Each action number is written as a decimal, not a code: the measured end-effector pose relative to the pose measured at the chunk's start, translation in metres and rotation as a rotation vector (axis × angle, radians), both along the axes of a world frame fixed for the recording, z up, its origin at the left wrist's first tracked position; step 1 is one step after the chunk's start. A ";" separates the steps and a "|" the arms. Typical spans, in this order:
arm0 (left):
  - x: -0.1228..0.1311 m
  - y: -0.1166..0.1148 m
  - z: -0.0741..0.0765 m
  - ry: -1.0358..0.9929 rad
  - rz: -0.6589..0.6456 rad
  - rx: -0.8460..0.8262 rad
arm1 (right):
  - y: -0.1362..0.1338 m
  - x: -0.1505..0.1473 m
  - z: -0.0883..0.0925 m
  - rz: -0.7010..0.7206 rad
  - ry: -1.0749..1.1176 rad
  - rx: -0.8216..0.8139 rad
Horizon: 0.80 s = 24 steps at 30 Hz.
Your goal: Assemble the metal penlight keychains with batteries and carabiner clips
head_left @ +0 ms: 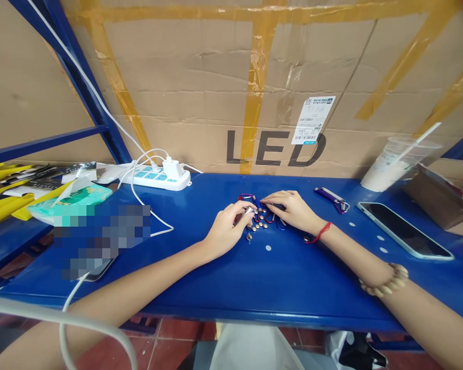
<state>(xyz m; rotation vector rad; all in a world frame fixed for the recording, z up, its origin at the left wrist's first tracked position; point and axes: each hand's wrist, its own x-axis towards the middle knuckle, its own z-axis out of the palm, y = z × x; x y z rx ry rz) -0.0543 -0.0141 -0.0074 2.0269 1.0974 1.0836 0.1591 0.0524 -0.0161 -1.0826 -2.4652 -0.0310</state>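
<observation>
My left hand (230, 226) is closed on a small silvery cylinder (248, 210), gripped between thumb and fingers; its far end is partly hidden. Just to the right, my right hand (291, 208) reaches over the small parts, fingers stretched out and thumb a little apart, fingertips near a red and blue carabiner (250, 197). Several small round silvery pieces (259, 225), resembling button cells, lie loose between the hands. A blue carabiner (280, 224) rests partly under my right hand.
A purple rod with a carabiner (332, 199) lies to the right, near a phone (405, 229) and a plastic cup with straw (388, 167). A white power strip (160, 177) with cables stands at the back left. A large cardboard box (200, 92) walls off the blue table (224, 293).
</observation>
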 end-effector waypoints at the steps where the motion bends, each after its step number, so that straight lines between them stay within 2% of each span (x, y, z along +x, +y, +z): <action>1: 0.000 0.000 0.000 -0.004 -0.001 -0.004 | 0.000 0.001 0.001 -0.004 -0.002 0.013; 7: 0.000 0.000 0.000 -0.029 -0.003 -0.020 | -0.002 0.001 0.006 -0.048 0.004 0.045; 12: -0.001 0.000 0.000 -0.005 0.002 -0.031 | -0.006 -0.003 0.010 -0.120 0.046 -0.003; 24: -0.008 0.013 0.002 -0.008 0.142 0.062 | -0.019 -0.020 0.017 -0.199 0.155 -0.076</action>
